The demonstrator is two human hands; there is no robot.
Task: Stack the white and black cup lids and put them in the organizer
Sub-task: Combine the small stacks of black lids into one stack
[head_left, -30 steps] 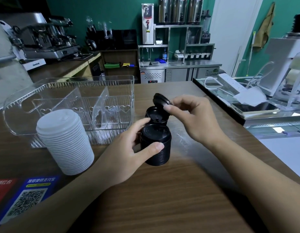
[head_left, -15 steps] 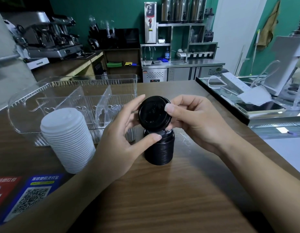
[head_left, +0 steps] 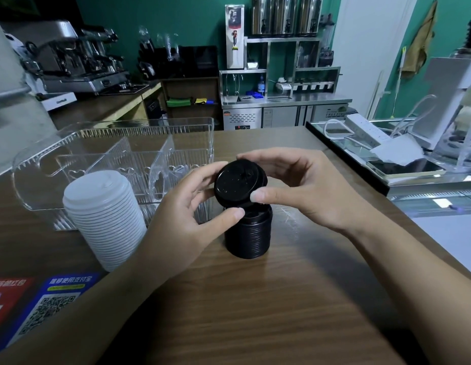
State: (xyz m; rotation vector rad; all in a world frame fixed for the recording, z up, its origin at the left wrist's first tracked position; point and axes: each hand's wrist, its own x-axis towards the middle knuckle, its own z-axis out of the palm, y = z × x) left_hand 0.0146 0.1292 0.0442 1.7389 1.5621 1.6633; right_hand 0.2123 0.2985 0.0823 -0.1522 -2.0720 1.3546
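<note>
A stack of black lids (head_left: 248, 237) stands on the wooden counter at the middle. Just above it I hold black lids (head_left: 235, 183) tilted up on edge, their tops facing me. My left hand (head_left: 187, 222) pinches them from the left, thumb low near the stack's top. My right hand (head_left: 302, 191) grips them from the right, thumb on the front rim. A tall stack of white lids (head_left: 104, 217) stands to the left. Behind it sits the clear plastic organizer (head_left: 194, 130) with dividers.
Printed QR-code cards (head_left: 44, 306) lie at the near left counter edge. A glass-topped ledge with a phone (head_left: 403, 168), a power strip and cables runs along the right. An espresso machine and steel shelving stand far behind.
A second ago my right hand held one lid by its rim above the stack. Now both hands hold the tilted lids, which have turned to face me, just above the stack.
</note>
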